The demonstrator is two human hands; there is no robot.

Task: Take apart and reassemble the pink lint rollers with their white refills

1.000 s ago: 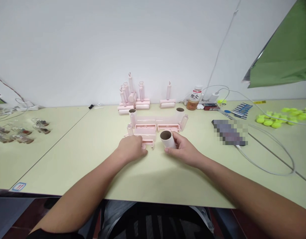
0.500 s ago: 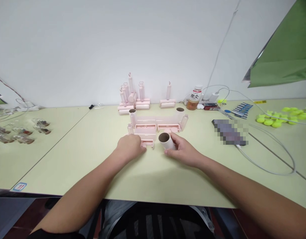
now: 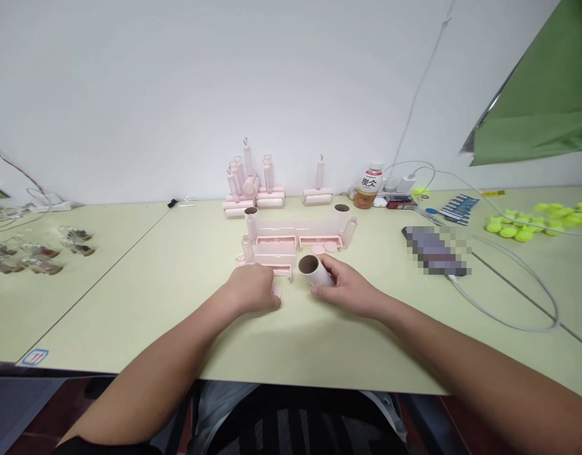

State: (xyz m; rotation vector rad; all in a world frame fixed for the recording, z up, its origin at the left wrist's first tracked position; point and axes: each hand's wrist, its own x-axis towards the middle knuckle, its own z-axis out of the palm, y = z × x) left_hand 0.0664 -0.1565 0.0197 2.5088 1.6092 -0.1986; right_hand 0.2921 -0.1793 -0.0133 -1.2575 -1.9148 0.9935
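Observation:
My right hand [image 3: 344, 285] is wrapped around a white sticky-paper roll [image 3: 319, 273], its open cardboard core tilted up and to the left. My left hand [image 3: 253, 287] is closed at the front of the pink parts, pinching a small pink disc [image 3: 277, 291] between thumb and fingers; the hand hides part of it. Just behind that hand lies an open pink roller case [image 3: 282, 272], partly covered. Two more open pink cases, one on the left [image 3: 276, 241] and one on the right [image 3: 320, 241], lie farther back, with loose pink discs by the right one.
Assembled pink lint rollers [image 3: 270, 201] stand along the wall. Two upright rolls, left [image 3: 251, 221] and right [image 3: 341, 215], flank the cases. On the right are a drink bottle [image 3: 368, 186], a phone [image 3: 433, 251] with its cable, and yellow-green pieces [image 3: 522, 234]. Wrapped items [image 3: 42, 264] lie far left.
My left hand has drawn slightly back toward me from the front case, and a pink disc now shows at its fingertips. My right hand keeps hold of the roll, almost still.

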